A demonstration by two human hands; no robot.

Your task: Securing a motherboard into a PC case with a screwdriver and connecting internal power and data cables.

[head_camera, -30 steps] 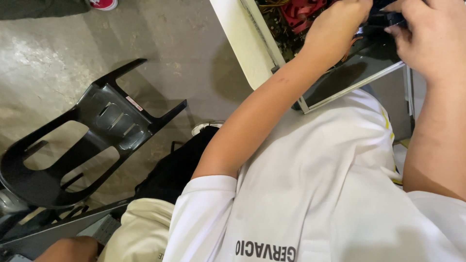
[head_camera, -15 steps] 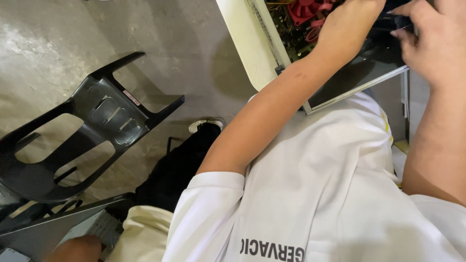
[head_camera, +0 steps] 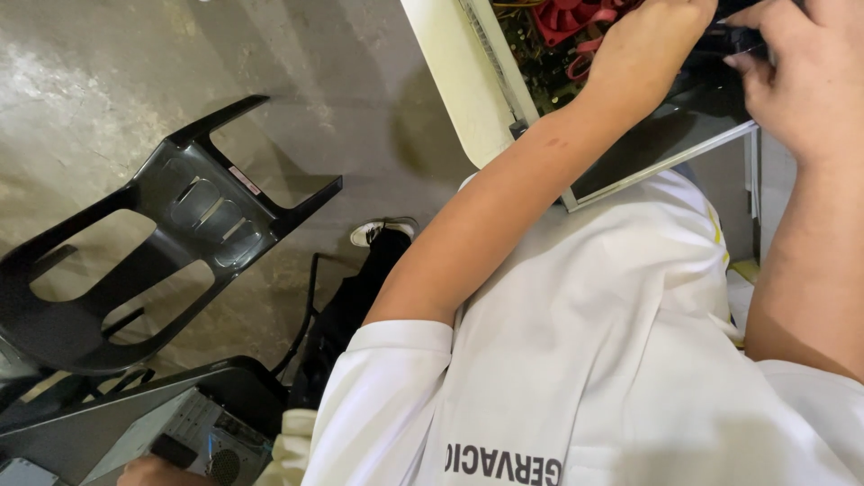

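My left hand (head_camera: 652, 45) reaches into an open computer case (head_camera: 454, 72) with a beige side panel at the top of the view. A red fan (head_camera: 576, 18) and a green board lie just left of it. The frame's top edge cuts off its fingers, which are against a dark part (head_camera: 731, 40). From the right, my right hand (head_camera: 801, 81) pinches the same dark part with its fingertips. A dark panel with a metal edge (head_camera: 666, 157) slopes below both hands. My white shirt fills the lower right.
A black plastic chair (head_camera: 171, 243) lies tipped on the concrete floor at the left. A second grey computer case (head_camera: 135, 423) sits at the lower left, with another person's hand (head_camera: 148, 470) on it. A white shoe (head_camera: 382, 231) and dark trousers show beside my arm.
Both my hands stay on the dark part inside the case. The view has shifted slightly, and the grey case at the lower left has come further into sight.
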